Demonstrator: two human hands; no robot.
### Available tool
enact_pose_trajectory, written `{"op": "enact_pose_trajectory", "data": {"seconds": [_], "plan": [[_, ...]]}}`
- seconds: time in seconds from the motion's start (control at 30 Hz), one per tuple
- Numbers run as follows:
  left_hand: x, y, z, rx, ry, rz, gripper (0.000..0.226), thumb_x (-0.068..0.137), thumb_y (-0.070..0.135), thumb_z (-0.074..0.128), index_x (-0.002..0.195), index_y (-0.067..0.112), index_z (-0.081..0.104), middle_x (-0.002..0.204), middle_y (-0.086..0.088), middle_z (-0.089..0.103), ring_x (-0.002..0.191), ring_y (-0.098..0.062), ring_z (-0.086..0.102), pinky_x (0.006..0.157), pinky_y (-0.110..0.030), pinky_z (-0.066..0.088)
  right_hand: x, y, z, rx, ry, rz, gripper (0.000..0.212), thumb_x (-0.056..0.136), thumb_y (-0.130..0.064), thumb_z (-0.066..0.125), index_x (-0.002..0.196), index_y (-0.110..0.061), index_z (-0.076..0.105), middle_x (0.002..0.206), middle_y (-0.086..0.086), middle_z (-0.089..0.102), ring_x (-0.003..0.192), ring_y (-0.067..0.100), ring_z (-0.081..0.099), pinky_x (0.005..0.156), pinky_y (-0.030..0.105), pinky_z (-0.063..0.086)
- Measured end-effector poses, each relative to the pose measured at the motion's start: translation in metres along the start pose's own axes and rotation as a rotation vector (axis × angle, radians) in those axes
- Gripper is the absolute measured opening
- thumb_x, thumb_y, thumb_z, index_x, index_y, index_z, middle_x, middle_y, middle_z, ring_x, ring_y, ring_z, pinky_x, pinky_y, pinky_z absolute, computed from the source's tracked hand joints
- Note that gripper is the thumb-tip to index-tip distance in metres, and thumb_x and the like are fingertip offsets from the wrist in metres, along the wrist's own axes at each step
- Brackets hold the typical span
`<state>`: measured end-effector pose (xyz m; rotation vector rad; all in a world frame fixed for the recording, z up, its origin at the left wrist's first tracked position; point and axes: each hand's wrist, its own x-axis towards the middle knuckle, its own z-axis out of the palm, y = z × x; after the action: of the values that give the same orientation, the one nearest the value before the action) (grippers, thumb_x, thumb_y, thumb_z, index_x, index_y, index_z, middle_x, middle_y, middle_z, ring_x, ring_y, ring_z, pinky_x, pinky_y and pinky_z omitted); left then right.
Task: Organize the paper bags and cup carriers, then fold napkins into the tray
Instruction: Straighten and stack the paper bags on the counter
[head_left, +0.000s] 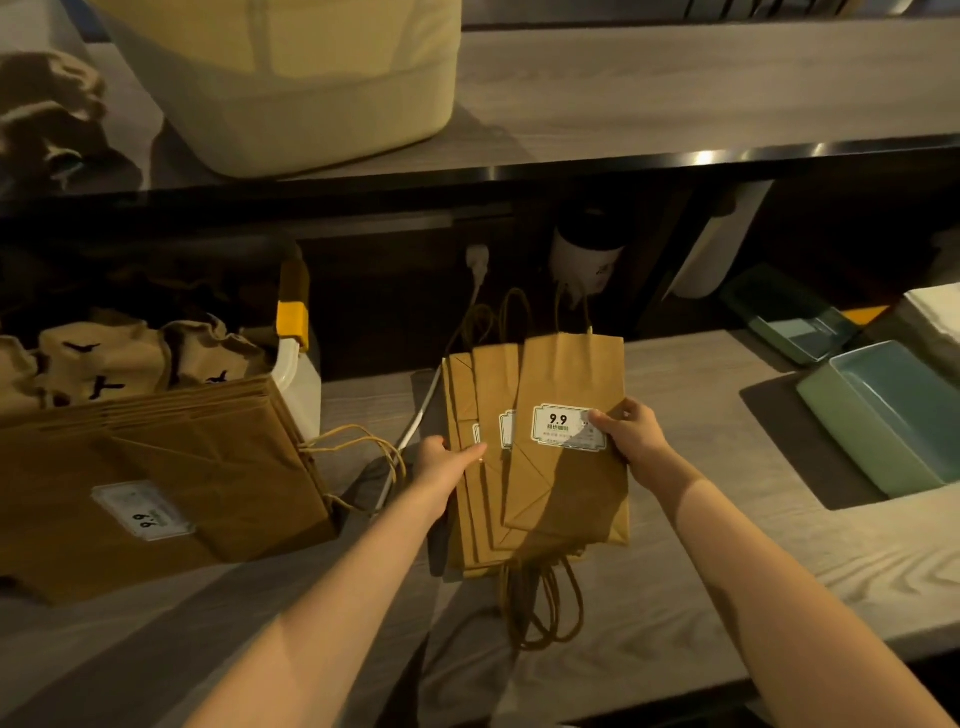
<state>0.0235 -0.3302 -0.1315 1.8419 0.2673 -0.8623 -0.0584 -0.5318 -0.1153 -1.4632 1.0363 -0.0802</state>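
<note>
Right hand (626, 434): pinches the top paper bag (569, 395) by its right edge, over the fanned pile on the counter (727, 545).
Left hand (449, 457): flat fingers steady the pile.
Tip: square edges before releasing.

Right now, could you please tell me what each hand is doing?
Left hand: open, fingers flat on the fanned paper bags.
Right hand: pinching the top paper bag.

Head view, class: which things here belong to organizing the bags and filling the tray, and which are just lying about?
Job: fanned paper bags, left hand, right hand, big bag stack, cup carriers, green tray.
Lying about: cream tub, cup, white cable.
</note>
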Motion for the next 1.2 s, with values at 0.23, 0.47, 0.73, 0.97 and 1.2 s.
{"op": "enact_pose_trajectory", "data": {"seconds": [0.23,0.47,0.73,0.97,1.2], "plan": [[0.004,0.0,-0.001,0.014,0.069,0.008,0.043,0.089,0.015,0.061,0.128,0.003,0.046,0.121,-0.012,0.058,0.112,-0.027,0.055,0.084,-0.031,0.041,0.0,-0.001,0.002,-0.099,-0.075,0.044,0.012,0.089,-0.012,0.062,0.083,-0.01,0.052,0.088,0.008,0.061,0.072,0.014,0.057,0.076,0.033,0.049],[0.008,0.005,-0.002,0.142,0.142,0.116,0.02,0.096,0.009,0.048,0.113,0.002,0.056,0.119,-0.014,0.06,0.109,-0.026,0.056,0.082,-0.03,0.042,0.005,-0.004,-0.012,0.063,-0.011,0.07,0.016,0.093,-0.009,0.056,0.107,-0.003,0.049,0.087,0.006,0.06,0.075,0.016,0.057,0.081,0.036,0.046],[-0.004,0.018,0.0,0.382,0.297,0.309,0.022,0.093,0.014,0.054,0.113,0.006,0.048,0.114,-0.01,0.057,0.089,-0.016,0.053,0.059,-0.018,0.039,-0.002,-0.007,-0.011,0.144,-0.057,0.058,0.019,0.093,-0.009,0.056,0.111,-0.007,0.05,0.088,0.005,0.061,0.077,0.017,0.059,0.079,0.036,0.047],[-0.032,0.065,-0.016,0.329,0.301,0.451,0.03,0.099,0.012,0.037,0.129,0.01,0.036,0.12,-0.012,0.055,0.095,-0.021,0.057,0.061,-0.021,0.04,-0.008,-0.008,-0.011,0.168,-0.057,0.065,0.021,0.094,-0.009,0.054,0.114,-0.003,0.049,0.087,0.005,0.062,0.077,0.017,0.06,0.075,0.035,0.048],[-0.062,0.096,-0.046,0.613,0.502,0.686,0.027,0.099,0.02,0.04,0.126,0.017,0.042,0.112,-0.002,0.06,0.092,-0.015,0.058,0.059,-0.022,0.036,-0.016,-0.008,0.015,0.089,-0.092,0.026,0.011,0.096,-0.002,0.047,0.106,-0.001,0.051,0.095,0.011,0.061,0.079,0.021,0.058,0.079,0.036,0.047]]}}
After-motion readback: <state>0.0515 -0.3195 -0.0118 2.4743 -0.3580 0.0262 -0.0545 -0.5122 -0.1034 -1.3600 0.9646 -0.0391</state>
